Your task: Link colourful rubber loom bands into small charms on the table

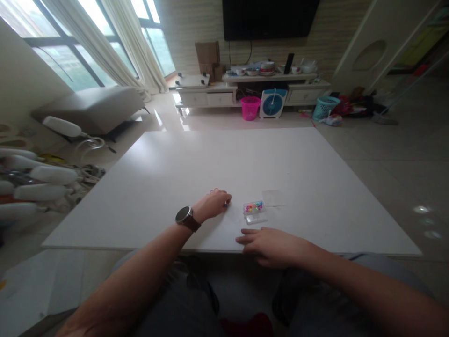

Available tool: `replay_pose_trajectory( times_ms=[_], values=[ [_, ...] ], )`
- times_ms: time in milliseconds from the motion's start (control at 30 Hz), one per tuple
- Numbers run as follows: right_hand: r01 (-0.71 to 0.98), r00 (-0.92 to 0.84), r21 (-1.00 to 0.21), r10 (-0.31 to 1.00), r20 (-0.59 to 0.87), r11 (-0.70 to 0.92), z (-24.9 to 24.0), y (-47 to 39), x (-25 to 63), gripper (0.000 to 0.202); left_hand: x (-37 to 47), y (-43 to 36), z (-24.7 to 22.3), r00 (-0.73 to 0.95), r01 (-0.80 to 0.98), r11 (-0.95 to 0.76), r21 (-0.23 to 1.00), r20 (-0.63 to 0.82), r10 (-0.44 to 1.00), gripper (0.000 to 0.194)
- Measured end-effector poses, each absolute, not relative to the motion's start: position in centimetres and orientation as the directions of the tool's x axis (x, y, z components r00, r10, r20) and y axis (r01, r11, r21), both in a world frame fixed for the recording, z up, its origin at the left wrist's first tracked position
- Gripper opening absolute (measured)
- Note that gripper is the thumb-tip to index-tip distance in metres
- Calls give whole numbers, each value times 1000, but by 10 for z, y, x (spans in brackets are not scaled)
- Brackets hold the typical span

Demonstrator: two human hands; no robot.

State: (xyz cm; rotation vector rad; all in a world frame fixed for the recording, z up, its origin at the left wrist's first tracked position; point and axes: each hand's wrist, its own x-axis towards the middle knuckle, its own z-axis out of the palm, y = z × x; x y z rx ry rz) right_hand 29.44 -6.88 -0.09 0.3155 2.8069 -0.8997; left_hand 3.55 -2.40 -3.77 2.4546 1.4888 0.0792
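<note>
My left hand (214, 204), with a watch (184, 215) on its wrist, rests low over the white table (224, 159). Its fingers are curled together, and a small dark bluish bit shows at the fingertips, too small to name. Just to the right sits a small clear plastic box (255, 219) with several tiny bright-coloured pieces (253, 207) in its far part. A thin transparent sheet or lid (273, 198) lies flat at the box's far right. At the table's near edge, in front of the box, my right hand (270, 244) lies open, fingers stretched leftward, holding nothing.
My legs are under the table's near edge. White-backed chairs (52, 175) and a grey bench (94, 110) stand to the left. Beyond the table are a pink basket (250, 108), a box fan (272, 104), a teal basket (324, 108) and a low cabinet (303, 96) with dishes.
</note>
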Motion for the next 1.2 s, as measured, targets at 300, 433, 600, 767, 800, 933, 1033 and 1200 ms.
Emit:
replay_pose_trajectory(
  times_ms=[300, 433, 600, 767, 800, 933, 1033, 1200],
  values=[
    [246, -962, -541, 133, -239, 804, 0, -68, 294, 35, 35, -22, -38, 460, 868, -422, 262, -100, 882, 15],
    [242, -964, -546, 133, -232, 802, -1, -68, 295, 35, 36, -22, -36, 462, 870, -425, 250, -112, 880, 16],
    [238, -965, -552, 131, -227, 799, -3, -67, 296, 37, 37, -23, -32, 460, 872, -418, 255, -133, 878, 16],
    [242, -964, -551, 132, -231, 798, -2, -67, 295, 37, 36, -24, -33, 465, 870, -426, 249, -127, 876, 12],
    [242, -964, -550, 132, -233, 799, -1, -67, 295, 37, 36, -24, -34, 468, 868, -429, 249, -127, 875, 12],
    [245, -962, -538, 132, -239, 807, 0, -68, 294, 37, 35, -23, -36, 480, 862, -442, 249, -121, 869, 10],
    [237, -965, -535, 133, -227, 811, 0, -68, 294, 36, 34, -22, -37, 485, 859, -447, 250, -118, 866, 11],
    [232, -966, -534, 130, -222, 813, 0, -68, 294, 36, 34, -22, -38, 487, 859, -451, 244, -116, 866, 12]
  ],
)
